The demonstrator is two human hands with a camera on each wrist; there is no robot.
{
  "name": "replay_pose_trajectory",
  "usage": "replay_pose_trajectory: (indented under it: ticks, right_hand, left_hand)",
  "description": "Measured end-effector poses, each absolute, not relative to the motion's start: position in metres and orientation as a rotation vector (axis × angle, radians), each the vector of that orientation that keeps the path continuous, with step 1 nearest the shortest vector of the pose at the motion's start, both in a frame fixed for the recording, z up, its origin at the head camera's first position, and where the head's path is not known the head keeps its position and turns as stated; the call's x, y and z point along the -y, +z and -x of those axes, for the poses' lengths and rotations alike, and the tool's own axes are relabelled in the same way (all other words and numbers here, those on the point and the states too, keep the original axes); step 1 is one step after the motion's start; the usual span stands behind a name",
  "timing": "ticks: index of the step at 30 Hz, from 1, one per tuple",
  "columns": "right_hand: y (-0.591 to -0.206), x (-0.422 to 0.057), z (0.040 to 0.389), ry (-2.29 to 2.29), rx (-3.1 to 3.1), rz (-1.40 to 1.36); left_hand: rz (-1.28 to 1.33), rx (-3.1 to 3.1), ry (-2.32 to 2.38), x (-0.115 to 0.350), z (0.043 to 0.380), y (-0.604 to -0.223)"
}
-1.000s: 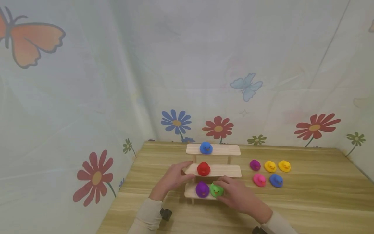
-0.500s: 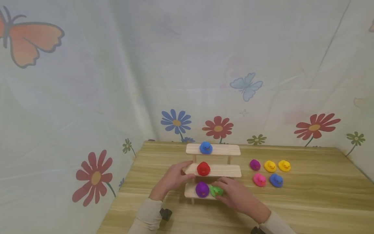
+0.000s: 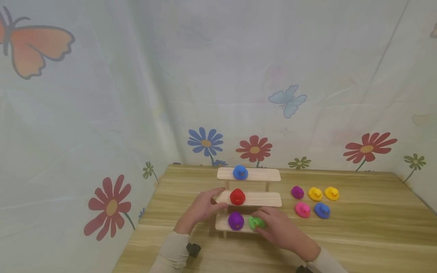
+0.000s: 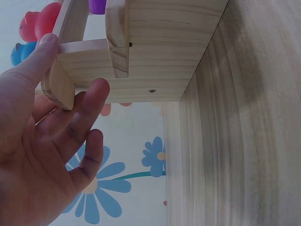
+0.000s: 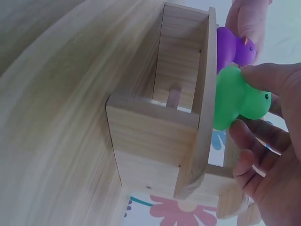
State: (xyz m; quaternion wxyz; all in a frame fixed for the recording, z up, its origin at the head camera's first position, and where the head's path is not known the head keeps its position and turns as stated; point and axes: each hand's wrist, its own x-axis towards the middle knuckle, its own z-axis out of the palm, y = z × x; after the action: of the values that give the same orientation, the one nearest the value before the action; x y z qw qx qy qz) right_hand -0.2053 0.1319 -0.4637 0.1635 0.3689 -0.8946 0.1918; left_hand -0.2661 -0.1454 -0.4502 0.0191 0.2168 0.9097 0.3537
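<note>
the right hand (image 3: 281, 230) pinches the green duck (image 3: 255, 223) beside the purple duck (image 3: 236, 221), left hand (image 3: 203, 206) gripping the middle shelf (image 3: 263, 199).

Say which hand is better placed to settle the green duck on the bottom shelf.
Probably the right hand: it pinches the green duck there, while the left hand holds the left end of the middle shelf.

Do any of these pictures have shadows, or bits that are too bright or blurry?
Head view: dim, even light, with small ducks like the pink duck slightly soft, and faint shadows on the table near the wooden stand; left wrist view: darker shadow patches on the table; right wrist view: the green duck shows brightly, while the backdrop looks pale and washed out.
</note>
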Motion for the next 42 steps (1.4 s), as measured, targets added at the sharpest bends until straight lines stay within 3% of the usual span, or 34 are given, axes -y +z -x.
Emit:
replay_pose_trajectory:
  ticks: [42]
  right_hand:
    - [-0.458, -0.198, 0.195, 0.62, 2.394, -0.983]
  left_hand:
    - [-0.67, -2.821, 1.098, 0.145, 0.266, -0.449]
